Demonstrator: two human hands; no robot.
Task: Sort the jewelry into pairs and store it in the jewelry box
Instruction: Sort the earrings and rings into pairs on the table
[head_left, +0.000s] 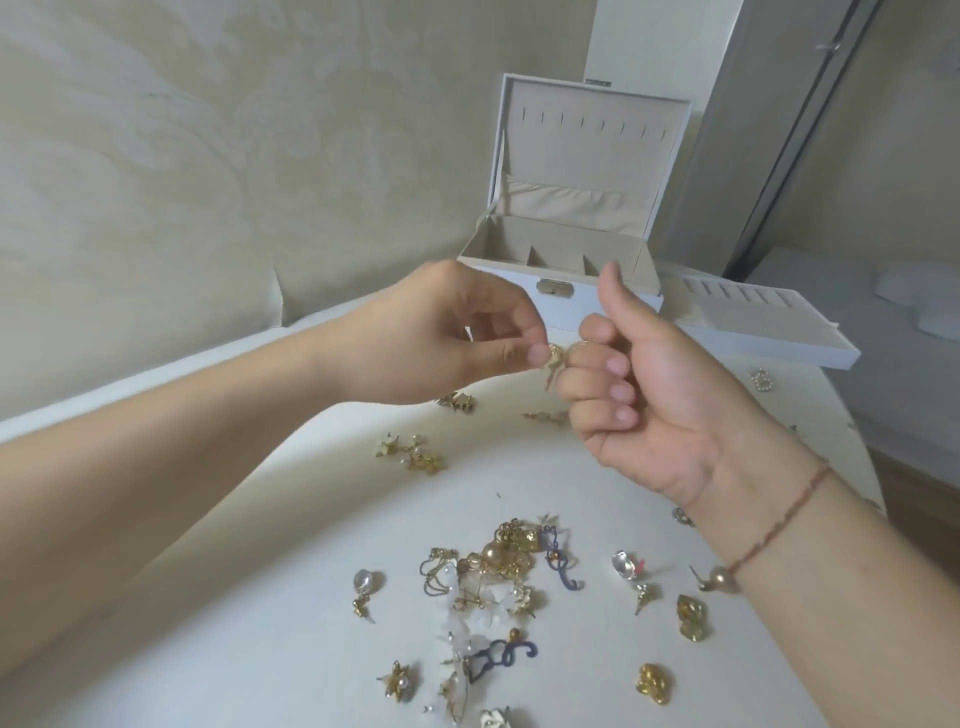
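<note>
Small gold earring (554, 358) mostly buried between pinching fingertips; white flower piece (496, 718) clipped by the bottom edge.

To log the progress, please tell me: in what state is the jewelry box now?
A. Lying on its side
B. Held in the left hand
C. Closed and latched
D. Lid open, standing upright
D: the jewelry box stands behind both hands with its lid raised, compartments exposed.

Bare forearms; thin red string bracelet (789, 514) on right wrist.
</note>
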